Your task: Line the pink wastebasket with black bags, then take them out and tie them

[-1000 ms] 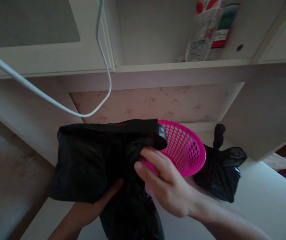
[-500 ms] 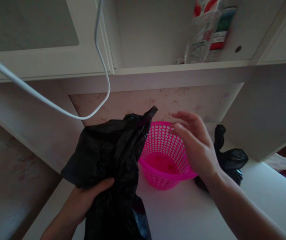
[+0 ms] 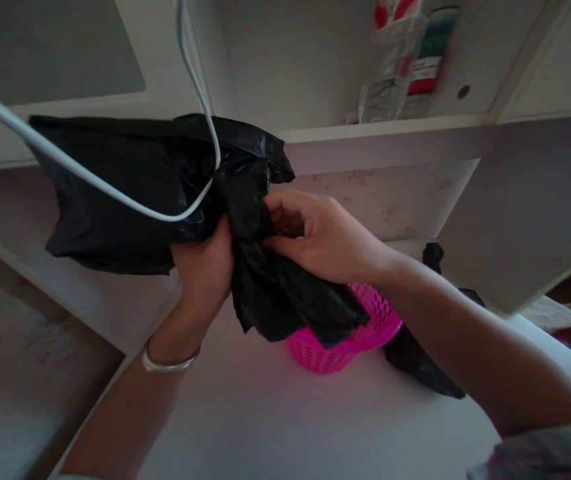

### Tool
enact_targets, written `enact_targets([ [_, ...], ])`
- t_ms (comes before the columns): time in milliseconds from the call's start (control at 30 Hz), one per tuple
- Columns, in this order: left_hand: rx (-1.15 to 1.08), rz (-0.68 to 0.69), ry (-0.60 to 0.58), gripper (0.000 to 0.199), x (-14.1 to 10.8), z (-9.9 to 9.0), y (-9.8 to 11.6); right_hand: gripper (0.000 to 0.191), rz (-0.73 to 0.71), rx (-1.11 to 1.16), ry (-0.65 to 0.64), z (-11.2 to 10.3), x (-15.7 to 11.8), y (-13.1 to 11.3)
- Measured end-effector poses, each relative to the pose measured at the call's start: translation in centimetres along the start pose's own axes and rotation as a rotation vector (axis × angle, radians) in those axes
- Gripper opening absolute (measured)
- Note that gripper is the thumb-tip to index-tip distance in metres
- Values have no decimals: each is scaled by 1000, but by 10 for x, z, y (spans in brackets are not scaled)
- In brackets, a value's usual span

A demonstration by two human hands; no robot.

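Observation:
A black plastic bag point(image 3: 125, 180) is gathered between my two hands, its wide part spreading to the left and a loose end hanging to the right. My left hand point(image 3: 208, 263) is closed round the bunched middle, its fingers partly hidden behind the plastic. With thumb and fingertips, my right hand point(image 3: 315, 233) pinches the bag just right of the left hand. Below the right hand stands a pink perforated basket point(image 3: 320, 353), partly covered by the bag's hanging end.
Another black plastic bag point(image 3: 420, 363) lies right of the basket, behind my right forearm. A white cable point(image 3: 130, 203) loops down in front of the held bag. Above, an open cabinet shelf point(image 3: 315, 133) holds a clear plastic container point(image 3: 385, 87) and a green-and-red package point(image 3: 430, 57).
Both hands have come together, and the black bag has been raised and swung leftward. My right hand moved left from above the basket and has taken hold of the bag.

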State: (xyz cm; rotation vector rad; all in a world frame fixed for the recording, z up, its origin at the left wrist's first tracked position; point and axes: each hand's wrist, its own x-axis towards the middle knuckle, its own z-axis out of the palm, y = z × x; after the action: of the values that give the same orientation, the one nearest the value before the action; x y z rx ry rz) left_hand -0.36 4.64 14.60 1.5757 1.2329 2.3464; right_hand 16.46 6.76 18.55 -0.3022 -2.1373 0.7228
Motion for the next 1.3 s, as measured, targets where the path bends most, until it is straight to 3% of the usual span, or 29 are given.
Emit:
enact_targets([
  [100, 4, 101, 10, 27, 3, 26, -21, 24, -127, -327, 80, -17, 7, 18],
  [167, 31, 36, -150, 28, -3, 37, -33, 23, -154, -456, 119, -26, 0, 36],
  [267, 46, -174, -563, 30, -16, 37, -47, 23, 12, -493, 87, -35, -26, 66],
  [367, 104, -322, -1087, 40, -24, 18, -57, 23, 285, -443, -166, -45, -59, 86],
  [433, 157, -357, -1300, 44, -22, -1, -59, 17, 364, -420, -336, -56, -79, 91],
  [467, 181, -367, -1335, 44, -19, -11, -59, 13, 376, -421, -383, -63, -88, 91],
  [567, 247, -340, -1302, 47, -6, -36, -56, 11, 431, -451, -333, -88, -105, 91],
  [667, 234, -313, -1206, 37, 6, -49, -59, 19, 544, -384, -47, -108, -112, 96],
  [767, 144, -446, -903, 35, 11, -50, -72, 47, 662, -196, 304, -114, -110, 101],
  [833, 17, -580, -680, 48, 12, -46, -82, 70, 759, -126, 402, -112, -104, 101],
  [900, -127, -761, -599, 60, 14, -40, -88, 78, 858, -125, 374, -108, -95, 101],
  [1000, -226, -991, -629, 75, 20, -28, -89, 77, 935, -212, 243, -101, -84, 107],
  [1133, -224, -1010, -598, 74, 31, -18, -96, 69, 909, -311, 182, -95, -79, 122],
  [1300, -197, -1029, -709, 64, 30, -22, -101, 42, 720, -380, 315, -102, -83, 104],
])
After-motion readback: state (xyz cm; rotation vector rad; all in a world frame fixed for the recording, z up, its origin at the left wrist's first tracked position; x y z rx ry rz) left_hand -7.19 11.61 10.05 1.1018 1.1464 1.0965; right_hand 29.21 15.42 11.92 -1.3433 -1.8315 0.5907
